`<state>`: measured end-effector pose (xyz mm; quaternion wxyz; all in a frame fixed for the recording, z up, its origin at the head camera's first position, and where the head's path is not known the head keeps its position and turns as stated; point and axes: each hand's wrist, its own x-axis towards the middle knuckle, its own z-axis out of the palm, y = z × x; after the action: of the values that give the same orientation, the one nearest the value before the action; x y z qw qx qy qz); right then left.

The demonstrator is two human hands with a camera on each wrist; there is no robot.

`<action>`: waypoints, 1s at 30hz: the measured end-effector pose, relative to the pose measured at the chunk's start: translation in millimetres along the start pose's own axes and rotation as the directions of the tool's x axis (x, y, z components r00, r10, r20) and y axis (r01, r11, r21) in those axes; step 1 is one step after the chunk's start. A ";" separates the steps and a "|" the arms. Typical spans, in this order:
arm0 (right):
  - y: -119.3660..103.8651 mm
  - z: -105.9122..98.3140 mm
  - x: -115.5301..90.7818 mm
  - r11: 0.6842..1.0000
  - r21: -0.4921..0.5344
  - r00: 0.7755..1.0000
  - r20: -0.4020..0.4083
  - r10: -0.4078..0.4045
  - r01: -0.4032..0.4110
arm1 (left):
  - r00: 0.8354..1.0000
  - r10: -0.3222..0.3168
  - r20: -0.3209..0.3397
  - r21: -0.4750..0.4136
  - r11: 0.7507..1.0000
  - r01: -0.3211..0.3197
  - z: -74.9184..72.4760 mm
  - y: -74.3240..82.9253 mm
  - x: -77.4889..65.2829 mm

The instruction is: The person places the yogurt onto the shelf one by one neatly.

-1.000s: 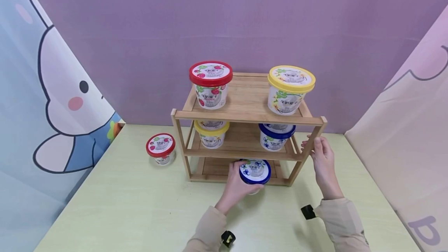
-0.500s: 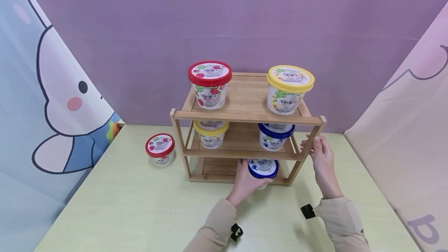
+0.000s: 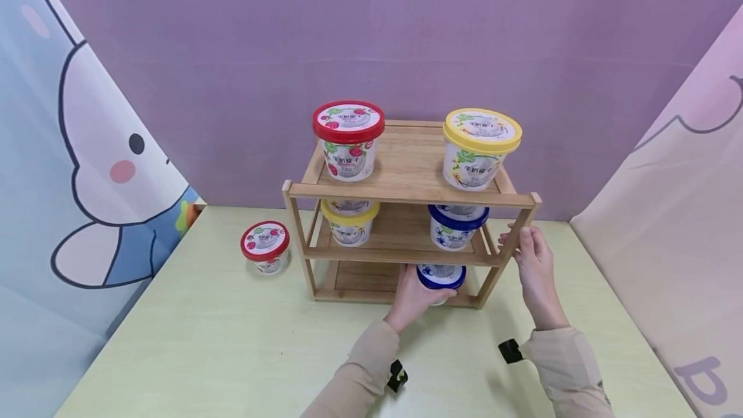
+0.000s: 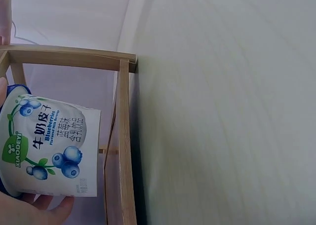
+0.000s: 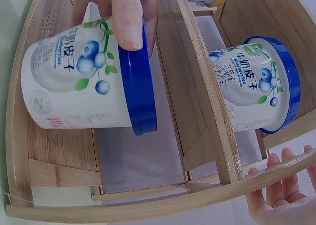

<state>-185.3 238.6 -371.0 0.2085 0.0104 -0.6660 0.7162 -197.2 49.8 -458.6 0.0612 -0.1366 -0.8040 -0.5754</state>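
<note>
My left hand (image 3: 411, 295) grips a blue-lidded blueberry milk drink tub (image 3: 442, 275) at the front of the wooden rack's bottom shelf. In the left wrist view this tub (image 4: 52, 143) shows its blueberry label, with fingers below it. The right wrist view has the same tub (image 5: 84, 79) between the bottom and middle shelves, a thumb pressing near its lid. My right hand (image 3: 535, 269) holds the right upright of the rack (image 3: 409, 199), its fingers (image 5: 291, 183) curled behind the post. On the middle shelf above stands another blue-lidded tub (image 3: 455, 229).
A red-lidded tub (image 3: 348, 140) and a yellow-lidded tub (image 3: 480, 147) stand on the top shelf. Another yellow-lidded tub (image 3: 351, 223) is at the middle shelf's left. Left of the rack, a red-lidded tub (image 3: 266, 247) sits on the table (image 3: 232, 340). A purple backdrop (image 3: 232, 82) hangs behind.
My left hand has carried the blue-lidded tub rightward and deeper into the bottom shelf. The right hand has stayed on the rack's upright.
</note>
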 end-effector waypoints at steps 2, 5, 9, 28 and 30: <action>-0.1 0.0 -0.1 1.000 0.003 1.000 -0.002 -0.001 0.001 | 1.000 0.010 0.001 0.003 1.000 -0.010 0.8 -0.9 2.2; -0.3 0.5 0.1 1.000 0.026 1.000 -0.011 -0.005 0.006 | 1.000 0.016 0.005 0.007 1.000 -0.016 2.1 -2.6 4.9; -0.9 0.9 0.2 0.999 0.039 1.000 -0.014 -0.005 0.005 | 1.000 0.027 0.014 -0.008 1.000 -0.027 3.6 -4.5 7.0; 0.0 1.0 0.1 1.000 0.026 1.000 -0.011 -0.002 0.002 | 0.994 0.025 0.110 -0.216 0.976 0.000 1.5 -2.8 11.2; 0.0 1.1 0.2 1.000 0.031 1.000 -0.013 -0.005 0.005 | 0.994 0.006 0.106 -0.212 0.977 0.017 2.9 -4.0 12.3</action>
<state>-185.7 237.6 -370.8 0.2144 0.0106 -0.6533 0.7260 -209.9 53.1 -460.0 0.0019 -0.1707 -0.7405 -0.6500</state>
